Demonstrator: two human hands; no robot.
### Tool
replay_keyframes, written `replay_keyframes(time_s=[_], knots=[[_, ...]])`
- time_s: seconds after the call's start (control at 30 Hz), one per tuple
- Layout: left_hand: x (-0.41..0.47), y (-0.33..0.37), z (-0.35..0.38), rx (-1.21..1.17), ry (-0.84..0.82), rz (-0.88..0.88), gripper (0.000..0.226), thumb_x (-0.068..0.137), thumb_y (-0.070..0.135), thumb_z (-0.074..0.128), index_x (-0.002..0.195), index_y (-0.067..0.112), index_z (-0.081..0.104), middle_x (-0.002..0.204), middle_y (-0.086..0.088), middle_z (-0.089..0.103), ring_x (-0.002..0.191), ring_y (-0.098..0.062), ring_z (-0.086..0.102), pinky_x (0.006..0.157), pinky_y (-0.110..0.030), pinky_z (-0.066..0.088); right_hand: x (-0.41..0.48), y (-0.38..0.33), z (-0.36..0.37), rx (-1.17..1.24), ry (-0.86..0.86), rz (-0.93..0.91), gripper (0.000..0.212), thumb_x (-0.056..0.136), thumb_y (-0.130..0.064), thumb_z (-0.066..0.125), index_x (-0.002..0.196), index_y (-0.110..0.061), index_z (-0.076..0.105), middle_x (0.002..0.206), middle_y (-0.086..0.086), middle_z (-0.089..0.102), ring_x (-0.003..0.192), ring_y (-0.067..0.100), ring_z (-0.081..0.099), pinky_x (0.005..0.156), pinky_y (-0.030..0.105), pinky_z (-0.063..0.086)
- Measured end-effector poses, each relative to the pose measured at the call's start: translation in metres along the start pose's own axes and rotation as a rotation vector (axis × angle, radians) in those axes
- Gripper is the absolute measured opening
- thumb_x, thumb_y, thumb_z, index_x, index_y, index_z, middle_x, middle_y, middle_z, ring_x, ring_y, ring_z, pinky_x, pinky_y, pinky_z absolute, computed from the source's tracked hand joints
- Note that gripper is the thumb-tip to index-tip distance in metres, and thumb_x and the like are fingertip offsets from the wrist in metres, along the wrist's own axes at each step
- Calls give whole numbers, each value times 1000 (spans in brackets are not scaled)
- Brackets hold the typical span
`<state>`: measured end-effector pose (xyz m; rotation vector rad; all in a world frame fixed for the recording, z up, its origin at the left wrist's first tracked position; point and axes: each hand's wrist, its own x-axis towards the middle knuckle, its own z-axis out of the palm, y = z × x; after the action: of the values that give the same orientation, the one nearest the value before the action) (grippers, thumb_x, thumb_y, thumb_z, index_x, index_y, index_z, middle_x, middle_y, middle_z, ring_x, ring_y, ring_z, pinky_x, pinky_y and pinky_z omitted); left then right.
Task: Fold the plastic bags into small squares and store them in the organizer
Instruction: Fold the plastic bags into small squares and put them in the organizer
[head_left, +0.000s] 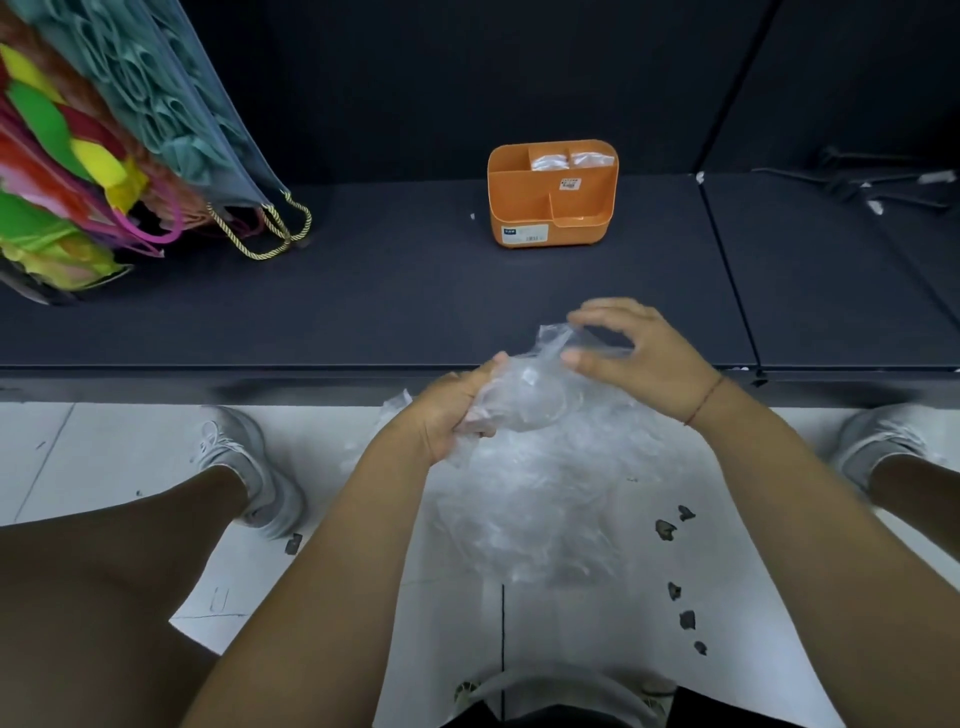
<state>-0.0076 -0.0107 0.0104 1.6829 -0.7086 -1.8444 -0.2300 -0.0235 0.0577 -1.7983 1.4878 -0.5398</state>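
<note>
Your left hand (457, 410) has its fingers curled round the lower, bunched end of a clear bag (530, 395). Your right hand (639, 358) pinches the bag's upper edge between thumb and fingertips, the other fingers arched loosely above it. The bag hangs crumpled between the two hands, in the air just in front of the shelf (389, 291) edge, not on any surface.

Below it, on the floor between your feet, lies the pile (545, 514) of loose clear bags waiting their turn. Up on the shelf, well apart from your hands, the organizer (571, 228) stands upright; its two rear compartments hold folded bags (550, 162), and the front ones look empty.

You seem to be at the opening of a fold: one bag picked out, not yet flat. The next move likely calls for pulling the hands apart to stretch it, finding its true edges, and laying it on the shelf to press the air out before creasing. Thin film like this slips and springs back, so hold each fold down firmly.
</note>
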Motion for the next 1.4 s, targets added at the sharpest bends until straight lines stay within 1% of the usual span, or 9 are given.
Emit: replay_keyframes(time_s=[0.13, 0.3, 0.53, 0.7, 0.8, 0.93, 1.07, 1.2, 1.4], knots=[[-3, 1, 2, 84, 0, -17, 80, 65, 71, 74, 122, 16, 62, 132, -6, 60, 88, -20, 69, 69, -28, 55, -3, 6, 11, 158, 62, 74, 17, 87, -26, 70, 72, -20, 65, 89, -3, 68, 92, 8, 61, 102, 36, 41], [1, -1, -7, -14, 10, -27, 40, 86, 50, 68, 94, 10, 71, 84, -4, 74, 77, -18, 71, 77, -31, 58, -5, 12, 5, 367, 257, 127, 32, 96, -26, 59, 72, -4, 65, 66, 13, 61, 66, 15, 54, 73, 30, 47], [11, -2, -18, 116, 531, 187, 41, 94, 46, 59, 75, 11, 52, 71, -1, 56, 66, -17, 55, 74, -28, 46, -2, 11, 14, 559, 320, 249, 33, 97, -30, 57, 67, -20, 65, 49, -5, 42, 49, 8, 39, 68, 26, 45], [5, 3, -2, -254, 4, 123, 85, 71, 80, 50, 129, 18, 61, 123, -3, 68, 116, -21, 62, 107, -48, 44, -1, 5, 12, 1083, 356, 502, 24, 96, -31, 57, 78, -18, 65, 60, -4, 61, 58, 9, 56, 66, 21, 54], [-4, -6, 19, -321, -288, 98, 76, 80, 64, 56, 140, 17, 52, 134, -8, 62, 125, -26, 58, 108, -49, 43, -4, 2, 18, 1318, 218, 680, 21, 96, -31, 57, 91, -13, 68, 69, 1, 70, 63, 13, 67, 64, 27, 57], [-6, 1, 39, -309, -139, 142, 44, 90, 35, 67, 125, 8, 63, 119, -7, 70, 103, -20, 70, 90, -34, 54, 0, 14, 27, 656, 285, 762, 22, 98, -28, 55, 83, -12, 56, 82, 5, 58, 76, 19, 57, 70, 19, 49], [2, 4, 38, -149, 168, 171, 31, 88, 44, 70, 104, 17, 68, 110, -2, 72, 102, -21, 69, 98, -35, 52, -1, 7, 26, 219, 646, 160, 28, 90, -34, 62, 115, -21, 57, 116, -2, 45, 104, 15, 52, 93, 25, 38], [-3, 8, 38, -116, 171, 207, 65, 80, 70, 62, 117, 16, 66, 113, -4, 72, 107, -23, 67, 102, -41, 50, 3, -22, 20, -96, -37, -128, 61, 79, -43, 74, 135, -32, 50, 130, -8, 43, 122, 10, 39, 106, 29, 29], [-3, 13, 30, -116, 248, 158, 72, 80, 76, 51, 116, 14, 64, 108, -1, 68, 96, -18, 62, 100, -38, 49, -3, -3, 35, 296, 116, 56, 17, 87, -17, 70, 80, -3, 63, 67, 14, 53, 62, 9, 43, 61, 23, 39]])
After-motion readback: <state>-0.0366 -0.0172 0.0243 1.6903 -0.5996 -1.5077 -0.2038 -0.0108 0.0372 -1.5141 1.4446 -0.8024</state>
